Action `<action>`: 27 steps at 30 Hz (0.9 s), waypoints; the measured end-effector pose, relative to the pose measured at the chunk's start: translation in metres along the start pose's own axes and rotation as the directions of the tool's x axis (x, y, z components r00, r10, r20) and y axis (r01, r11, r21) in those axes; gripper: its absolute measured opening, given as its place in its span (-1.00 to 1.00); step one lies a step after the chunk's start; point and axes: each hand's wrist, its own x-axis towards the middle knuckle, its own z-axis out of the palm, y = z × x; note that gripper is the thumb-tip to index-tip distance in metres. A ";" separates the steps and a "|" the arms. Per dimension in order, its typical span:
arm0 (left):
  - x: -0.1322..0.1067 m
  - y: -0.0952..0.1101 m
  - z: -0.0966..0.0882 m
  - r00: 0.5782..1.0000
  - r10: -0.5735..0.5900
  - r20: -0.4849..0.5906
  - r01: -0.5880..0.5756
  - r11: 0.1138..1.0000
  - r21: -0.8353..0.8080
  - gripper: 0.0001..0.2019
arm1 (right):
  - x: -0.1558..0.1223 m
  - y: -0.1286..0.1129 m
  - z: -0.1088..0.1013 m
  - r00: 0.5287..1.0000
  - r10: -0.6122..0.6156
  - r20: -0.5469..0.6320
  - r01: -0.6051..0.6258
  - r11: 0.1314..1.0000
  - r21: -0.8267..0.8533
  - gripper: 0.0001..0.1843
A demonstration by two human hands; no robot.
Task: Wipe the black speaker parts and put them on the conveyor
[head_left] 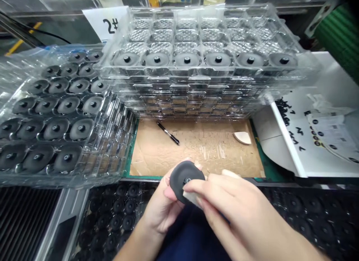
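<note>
My left hand [165, 205] grips a dark grey round cap [181, 175] by its rim, its small central stem facing up. My right hand [230, 201] pinches a pale wedge-shaped sponge [192, 197] and presses it against the lower right of the cap, close to the stem. Part of the sponge is hidden by the fingers. Another cream wedge sponge [242, 137] lies at the right on a cardboard sheet [202, 145]. A black pen [167, 133] rests on the same sheet, farther left.
A stack of clear trays [190, 81] stands behind the cardboard, caps filling its front row. Left is another tray stack [106, 141] full of caps. On the right, a white bin [316, 156] holds small black pieces [284, 113]. More black caps [114, 212] lie below the table edge.
</note>
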 end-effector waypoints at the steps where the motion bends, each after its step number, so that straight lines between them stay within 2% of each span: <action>1: -0.001 0.001 0.002 1.000 0.007 0.018 -0.007 1.000 0.001 -0.48 | -0.002 -0.001 -0.001 1.000 -0.018 -0.019 0.018 1.000 -0.020 -0.75; 3: -0.002 0.002 0.005 0.998 0.023 0.050 -0.023 1.000 0.001 -0.47 | -0.006 0.000 -0.002 0.998 -0.033 -0.058 0.028 0.997 -0.074 -0.72; 6: 0.000 -0.001 0.012 0.996 0.010 0.085 -0.012 1.000 0.021 -0.44 | -0.009 0.009 -0.005 0.984 -0.012 -0.179 -0.028 0.976 -0.216 -0.69; 8: 0.003 -0.007 0.016 0.996 -0.026 0.083 0.023 0.999 0.045 -0.45 | -0.005 0.018 -0.007 0.965 -0.086 -0.248 0.020 0.966 -0.259 -0.68; 10: 0.006 -0.013 0.018 0.996 -0.060 0.059 0.057 0.997 0.050 -0.51 | 0.001 0.033 -0.009 0.939 -0.247 -0.238 0.215 0.965 -0.153 -0.68; 11: 0.007 -0.016 0.019 0.996 -0.071 0.048 0.069 0.997 0.045 -0.53 | 0.003 0.042 -0.010 0.928 -0.291 -0.233 0.289 0.956 -0.046 -0.68; 12: 0.008 -0.018 0.020 0.996 -0.082 0.044 0.080 0.996 0.036 -0.54 | 0.004 0.052 -0.010 0.927 -0.282 -0.246 0.304 0.951 0.056 -0.69; 13: 0.008 -0.019 0.021 0.995 -0.093 0.047 0.092 0.995 0.029 -0.52 | 0.003 0.063 -0.009 0.940 -0.205 -0.274 0.247 0.960 0.130 -0.70; 14: 0.009 -0.019 0.023 0.994 -0.099 0.053 0.098 0.995 0.021 -0.50 | -0.001 0.073 -0.006 0.950 -0.067 -0.305 0.125 0.977 0.172 -0.70; 16: 0.010 -0.020 0.026 0.993 -0.098 0.060 0.099 0.995 -0.004 -0.46 | -0.014 0.094 0.008 0.921 0.224 -0.319 -0.167 0.966 0.196 -0.69; 18: 0.012 -0.020 0.029 0.993 -0.107 0.059 0.109 0.994 -0.027 -0.46 | -0.031 0.112 0.031 0.886 0.391 -0.249 -0.343 0.915 0.215 -0.68; 21: 0.017 -0.023 0.032 0.987 -0.154 0.052 0.157 0.986 -0.047 -0.46 | -0.052 0.133 0.065 0.882 0.446 -0.151 -0.400 0.879 0.259 -0.71; 23: 0.020 -0.026 0.034 0.983 -0.181 0.043 0.183 0.982 -0.042 -0.45 | -0.058 0.138 0.070 0.876 0.457 -0.156 -0.405 0.871 0.278 -0.75; 25: 0.021 -0.028 0.037 0.982 -0.186 0.042 0.187 0.982 -0.024 -0.43 | -0.058 0.132 0.055 0.846 0.493 -0.203 -0.424 0.854 0.302 -0.74; 27: 0.021 -0.031 0.040 0.981 -0.189 0.050 0.189 0.982 -0.001 -0.40 | -0.053 0.115 0.026 0.800 0.489 -0.348 -0.391 0.864 0.317 -0.73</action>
